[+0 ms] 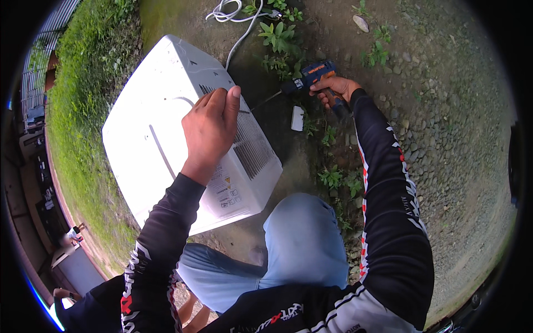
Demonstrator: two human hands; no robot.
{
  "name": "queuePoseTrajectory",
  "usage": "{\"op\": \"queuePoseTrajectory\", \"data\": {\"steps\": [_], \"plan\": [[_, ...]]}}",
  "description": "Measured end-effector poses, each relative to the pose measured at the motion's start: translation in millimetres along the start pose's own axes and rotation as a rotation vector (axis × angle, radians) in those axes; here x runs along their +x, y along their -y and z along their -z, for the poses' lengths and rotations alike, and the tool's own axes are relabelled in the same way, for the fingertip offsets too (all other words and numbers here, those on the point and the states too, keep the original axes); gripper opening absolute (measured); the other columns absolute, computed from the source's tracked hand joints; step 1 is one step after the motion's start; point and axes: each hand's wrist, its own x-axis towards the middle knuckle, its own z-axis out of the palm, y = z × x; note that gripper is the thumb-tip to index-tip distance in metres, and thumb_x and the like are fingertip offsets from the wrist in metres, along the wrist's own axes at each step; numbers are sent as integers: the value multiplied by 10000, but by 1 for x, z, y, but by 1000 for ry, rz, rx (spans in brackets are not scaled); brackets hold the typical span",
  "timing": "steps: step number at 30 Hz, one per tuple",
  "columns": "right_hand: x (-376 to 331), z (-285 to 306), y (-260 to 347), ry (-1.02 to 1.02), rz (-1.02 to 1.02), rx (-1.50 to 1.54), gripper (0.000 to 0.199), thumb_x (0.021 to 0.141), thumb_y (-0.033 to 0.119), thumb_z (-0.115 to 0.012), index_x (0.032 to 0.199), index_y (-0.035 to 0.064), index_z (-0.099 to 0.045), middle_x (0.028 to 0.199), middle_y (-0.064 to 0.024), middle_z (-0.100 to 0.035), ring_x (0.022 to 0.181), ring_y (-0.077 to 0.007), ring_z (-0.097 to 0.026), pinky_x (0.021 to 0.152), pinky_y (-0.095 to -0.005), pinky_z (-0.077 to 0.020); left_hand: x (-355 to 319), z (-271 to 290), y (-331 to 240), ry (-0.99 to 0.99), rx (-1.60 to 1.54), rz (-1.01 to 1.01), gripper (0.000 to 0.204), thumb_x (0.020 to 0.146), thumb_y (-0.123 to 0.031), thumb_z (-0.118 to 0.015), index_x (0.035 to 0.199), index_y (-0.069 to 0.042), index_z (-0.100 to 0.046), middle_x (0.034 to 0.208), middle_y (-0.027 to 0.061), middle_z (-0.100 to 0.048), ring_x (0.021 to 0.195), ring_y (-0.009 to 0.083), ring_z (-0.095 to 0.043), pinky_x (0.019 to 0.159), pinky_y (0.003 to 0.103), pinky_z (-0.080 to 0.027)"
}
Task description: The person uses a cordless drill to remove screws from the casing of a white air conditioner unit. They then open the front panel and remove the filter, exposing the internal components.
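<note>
You are outdoors, in a yard-like area. A smooth strip of ground (pixel 177 19) bears leafy weeds (pixel 277 38) along its right edge, with stony gravel (pixel 433 122) beyond; grass (pixel 78 111) borders its left edge. Farther left you have corrugated sheeting (pixel 47 36) and a dark, open-fronted structure (pixel 18 191), use undetermined.

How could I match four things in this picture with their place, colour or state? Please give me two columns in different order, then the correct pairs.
1. Cordless drill
2. Power cord
3. Left hand
4. Jeans

A. Light blue
B. Gripped in the right hand
C. In front of the white vented casing, as the camera sees it
D. Loosely coiled near the top edge

Pairs: 1-B, 2-D, 3-C, 4-A
</note>
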Motion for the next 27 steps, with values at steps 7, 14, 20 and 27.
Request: {"op": "queuePoseTrajectory", "data": {"steps": [7, 14, 20, 27], "plan": [[29, -7, -3, -452, 236, -513, 419, 812, 365, -918, 944, 37, -694, 700, -68, -666, 622, -216, -683, 572, -357, -552, 1, 0, 2, 27, -9, -12, 400, 1084, -325, -625, 788, -60, -574, 720, 101, -638, 660, 329, -650, 571, 437, -500], [24, -12, -21, -551, 327, -623, 376, 810, 321, -885, 782, 9, -677, 659, -107, -650, 561, -216, -651, 553, -380, -533, 1, -2, 2, 10, -21, -24, 388, 1078, -315, -634, 793, -57, -586, 733, 101, -657, 671, 329, -664, 565, 446, -505], [17, -14, -18, -441, 287, -619, 326, 862, 284, -822, 823, -14, -697, 636, -113, -652, 532, -213, -637, 534, -386, -522, 4, 0, 1, 23, -1, -35, 376, 1073, -306, -641, 794, -59, -590, 732, 102, -659, 665, 325, -667, 559, 441, -506], [13, -16, -6, -463, 270, -746, 381, 883, 335, -794, 814, -36, -742, 641, -150, -684, 572, -230, -680, 567, -376, -532, 3, -2, 2, 15, -17, -51, 372, 1071, -296, -645, 788, -63, -586, 711, 98, -643, 642, 314, -657, 538, 428, -492]]}}
